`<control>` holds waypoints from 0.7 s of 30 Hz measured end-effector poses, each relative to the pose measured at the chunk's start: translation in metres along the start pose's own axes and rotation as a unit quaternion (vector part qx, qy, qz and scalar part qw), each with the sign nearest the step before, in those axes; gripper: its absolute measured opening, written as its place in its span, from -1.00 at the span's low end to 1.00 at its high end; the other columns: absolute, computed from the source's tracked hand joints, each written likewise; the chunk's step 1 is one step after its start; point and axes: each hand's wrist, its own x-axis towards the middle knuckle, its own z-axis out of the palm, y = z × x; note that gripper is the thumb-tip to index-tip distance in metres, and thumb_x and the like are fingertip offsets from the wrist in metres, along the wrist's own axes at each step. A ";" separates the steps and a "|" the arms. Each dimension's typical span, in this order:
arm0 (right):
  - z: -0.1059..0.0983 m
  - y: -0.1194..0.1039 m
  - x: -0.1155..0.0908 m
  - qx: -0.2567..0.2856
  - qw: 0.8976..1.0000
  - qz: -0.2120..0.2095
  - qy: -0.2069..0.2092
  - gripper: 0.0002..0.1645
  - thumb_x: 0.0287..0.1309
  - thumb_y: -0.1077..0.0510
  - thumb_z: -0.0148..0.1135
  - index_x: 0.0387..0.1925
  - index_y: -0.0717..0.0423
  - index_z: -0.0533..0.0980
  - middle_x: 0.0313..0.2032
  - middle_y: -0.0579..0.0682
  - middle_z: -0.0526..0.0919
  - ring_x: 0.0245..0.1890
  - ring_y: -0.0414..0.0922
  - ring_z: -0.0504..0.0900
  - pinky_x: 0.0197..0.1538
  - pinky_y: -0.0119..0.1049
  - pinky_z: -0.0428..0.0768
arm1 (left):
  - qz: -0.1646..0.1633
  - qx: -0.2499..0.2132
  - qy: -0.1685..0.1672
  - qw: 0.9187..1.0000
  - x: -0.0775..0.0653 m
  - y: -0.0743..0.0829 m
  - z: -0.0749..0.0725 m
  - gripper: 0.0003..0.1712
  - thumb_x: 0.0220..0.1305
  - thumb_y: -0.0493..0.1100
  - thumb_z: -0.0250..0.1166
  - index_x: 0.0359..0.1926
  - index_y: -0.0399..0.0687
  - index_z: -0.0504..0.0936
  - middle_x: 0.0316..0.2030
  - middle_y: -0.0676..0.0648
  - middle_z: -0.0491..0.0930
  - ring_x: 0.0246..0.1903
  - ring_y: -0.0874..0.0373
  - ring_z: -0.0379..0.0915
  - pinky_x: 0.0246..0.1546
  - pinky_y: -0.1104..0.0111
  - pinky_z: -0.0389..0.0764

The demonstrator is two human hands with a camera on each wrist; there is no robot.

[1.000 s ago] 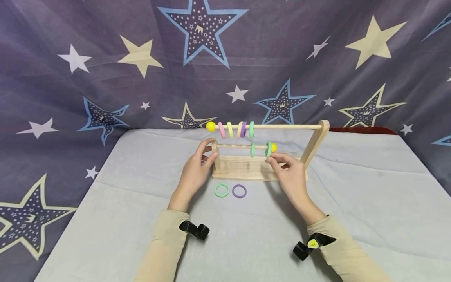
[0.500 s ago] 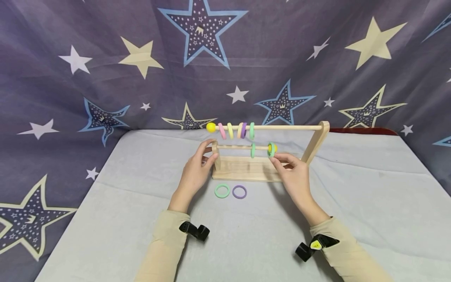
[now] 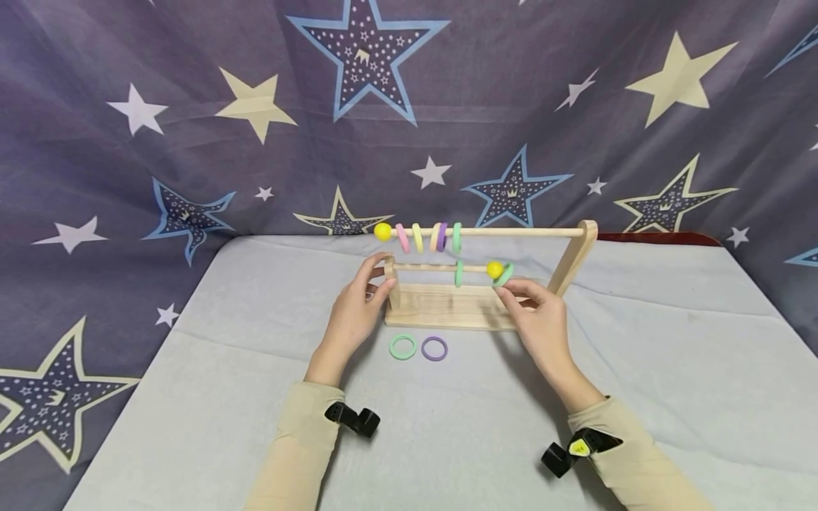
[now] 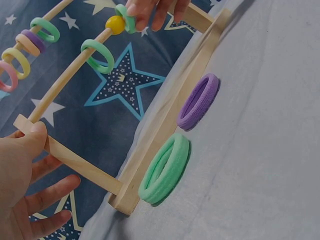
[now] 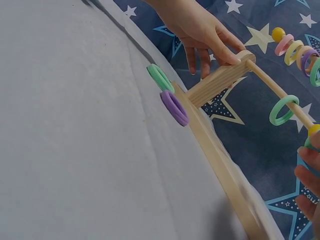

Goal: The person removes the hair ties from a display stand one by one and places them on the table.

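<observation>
- The held ring (image 3: 507,275) is green. It is up at the fingertips of the right hand (image 3: 540,319), which pinches its bottom edge.
- The low ball (image 3: 495,270) is just left of those fingertips. The held ring seems to be just past the ball, on the right hand's side. I can't tell if they touch. That small gap looks like what matters most.
- The right hand is much nearer to the held ring than the left hand (image 3: 354,312).
- The held ring tips over, with its top leaning right, away from the low ball. It is round, so no way is its long way. Just where its hole points is hard to tell.
- The low rod (image 3: 424,267) is long and thin. It goes from the left hand across toward the right hand, and its ball end points at the right hand.
- A second ring (image 3: 459,273), green too, hangs around the low rod, left of the right fingertips.
- The left hand pinches the top of the short post (image 4: 85,166), at the rod's other end.
- Behind both hands is the high rod (image 3: 511,231), with five rings in pink, yellow, peach, purple and green.
- A loose green ring (image 3: 402,358) and a loose purple ring (image 3: 434,359) lie on the bench (image 3: 639,355) between the hands, nearer the left one.
</observation>
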 end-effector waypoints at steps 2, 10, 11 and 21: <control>-0.001 -0.001 0.000 -0.002 1.000 0.002 -0.002 -0.85 0.11 0.42 0.37 -0.28 0.50 0.64 -0.26 0.31 0.71 -0.40 -0.40 0.57 -0.27 -0.55 0.52 | 0.000 -0.001 0.000 1.000 0.000 0.000 0.000 -0.46 0.46 0.05 0.14 0.40 0.29 0.30 0.18 -0.12 0.57 -0.13 -0.04 0.59 -0.08 0.05 0.55; -0.004 0.002 0.000 -0.017 1.000 0.004 -0.017 -0.87 0.13 0.38 0.38 -0.30 0.44 0.66 -0.24 0.27 0.72 -0.39 -0.42 0.56 -0.26 -0.53 0.53 | -0.004 0.001 0.001 1.000 0.001 -0.001 0.001 -0.47 0.46 0.05 0.14 0.39 0.30 0.30 0.17 -0.11 0.57 -0.14 -0.03 0.59 -0.08 0.05 0.55; -0.004 0.008 0.001 -0.019 1.000 0.005 -0.022 -0.86 0.14 0.35 0.39 -0.29 0.42 0.67 -0.24 0.25 0.72 -0.39 -0.42 0.56 -0.26 -0.53 0.53 | -0.004 0.001 0.001 1.000 0.001 -0.001 0.001 -0.47 0.46 0.05 0.15 0.39 0.30 0.30 0.17 -0.11 0.57 -0.14 -0.03 0.59 -0.08 0.05 0.55; -0.008 0.035 0.002 -0.058 0.995 0.006 -0.078 -0.87 0.15 0.28 0.40 -0.27 0.28 0.70 -0.27 0.13 0.75 -0.39 -0.35 0.61 -0.28 -0.51 0.55 | 0.001 0.003 0.002 1.000 0.000 -0.001 0.000 -0.47 0.46 0.04 0.15 0.39 0.28 0.31 0.17 -0.13 0.58 -0.15 -0.04 0.60 -0.09 0.05 0.55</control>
